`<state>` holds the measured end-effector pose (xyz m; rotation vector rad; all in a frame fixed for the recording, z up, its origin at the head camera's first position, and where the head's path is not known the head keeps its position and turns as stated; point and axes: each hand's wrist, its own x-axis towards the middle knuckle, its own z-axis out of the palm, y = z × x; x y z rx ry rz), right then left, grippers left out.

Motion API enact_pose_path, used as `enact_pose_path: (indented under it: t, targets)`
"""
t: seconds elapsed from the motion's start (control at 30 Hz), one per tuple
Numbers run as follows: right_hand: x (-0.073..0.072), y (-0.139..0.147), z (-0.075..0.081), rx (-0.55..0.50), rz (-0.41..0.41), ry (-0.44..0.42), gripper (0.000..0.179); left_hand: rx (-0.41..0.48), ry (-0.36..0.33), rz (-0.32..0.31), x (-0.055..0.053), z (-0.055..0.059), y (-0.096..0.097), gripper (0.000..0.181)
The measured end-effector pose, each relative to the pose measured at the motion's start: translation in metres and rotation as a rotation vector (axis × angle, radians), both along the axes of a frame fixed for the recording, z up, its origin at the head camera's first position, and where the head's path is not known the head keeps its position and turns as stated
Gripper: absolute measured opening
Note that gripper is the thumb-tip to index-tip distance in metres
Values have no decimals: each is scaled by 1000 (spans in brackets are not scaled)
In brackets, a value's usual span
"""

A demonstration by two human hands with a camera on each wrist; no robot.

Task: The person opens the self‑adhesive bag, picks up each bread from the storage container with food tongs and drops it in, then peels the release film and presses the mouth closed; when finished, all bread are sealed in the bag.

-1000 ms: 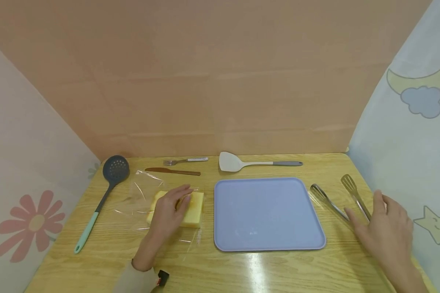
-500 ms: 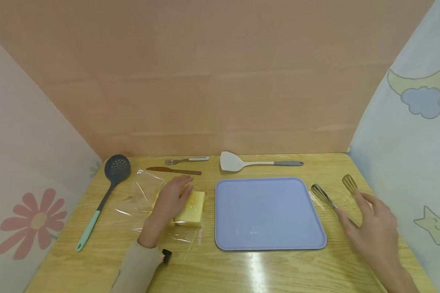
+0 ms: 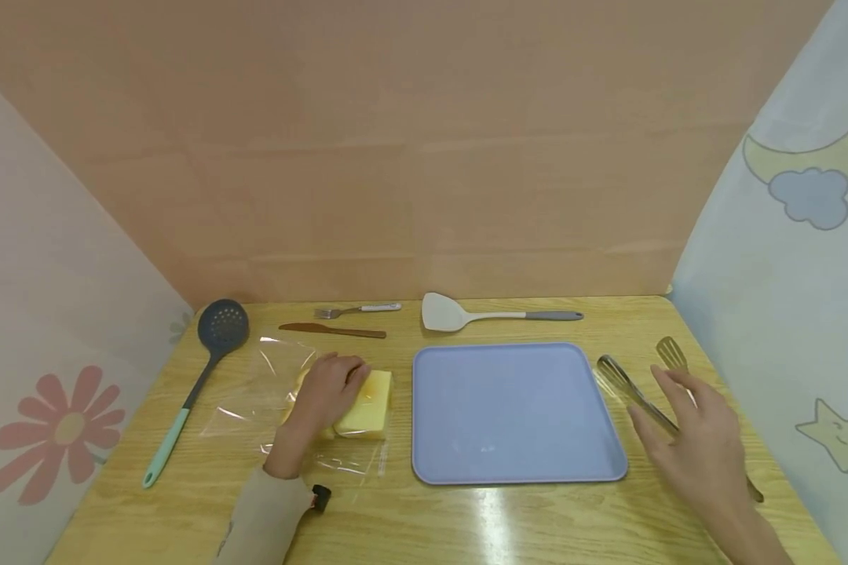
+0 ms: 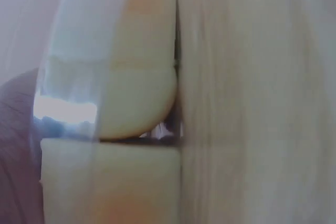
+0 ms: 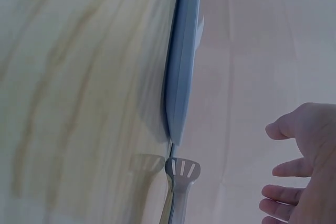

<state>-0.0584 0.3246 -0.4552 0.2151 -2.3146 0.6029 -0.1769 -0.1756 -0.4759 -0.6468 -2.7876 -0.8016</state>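
Yellow blocks of bread (image 3: 373,404) lie in a clear plastic wrapper (image 3: 243,408) at the left of the table. My left hand (image 3: 325,396) grips the bread from above, its fingers curled down over the far side. In the left wrist view, a narrow gap divides two pieces of the bread (image 4: 136,93); a dark part of the hand (image 4: 16,145) shows at the left edge. My right hand (image 3: 703,447) hovers over the metal tongs (image 3: 632,388), thumb and fingers spread apart. The right wrist view has the slotted end of the tongs (image 5: 181,174) below that hand (image 5: 310,166).
A lilac tray (image 3: 519,416) sits between the hands. Behind it lies a white spatula (image 3: 445,312); a fork (image 3: 356,311) and a brown knife (image 3: 334,329) lie behind the bread. A skimmer (image 3: 219,337) with a mint handle is far left. Fabric walls close the back and sides.
My right hand has moved left over the tongs, from beside them. The left hand's fingers have curled down onto the bread, and the wrapper under it has shifted slightly.
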Motion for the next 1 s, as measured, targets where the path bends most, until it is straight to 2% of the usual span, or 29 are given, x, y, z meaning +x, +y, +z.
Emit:
enact_pose_path:
  t: [0.07,0.17,0.37,0.47,0.57,0.7,0.83,1.0]
  targets:
    - [-1,-4,1,-2,14,6,98,32,23,9,1,-2,-1,22]
    - [-1,-9,2,7,36,7,94,95,21,25,2,-4,-2,23]
    - [0,-22,2,14,87,-19,63,268,26,113,6,-3,-5,28]
    - [0,-29,0,26,109,-19,67,378,11,161,7,0,-7,30]
    - [-2,-37,-2,35,144,-2,81,478,-10,201,9,3,-9,31]
    - [-5,-52,-3,30,197,13,78,584,-23,246,12,6,-9,34]
    - [-5,-71,-4,24,235,-32,76,673,-18,270,14,8,-7,36]
    - [-3,-98,-5,46,294,-97,76,743,-23,290,16,10,-2,34]
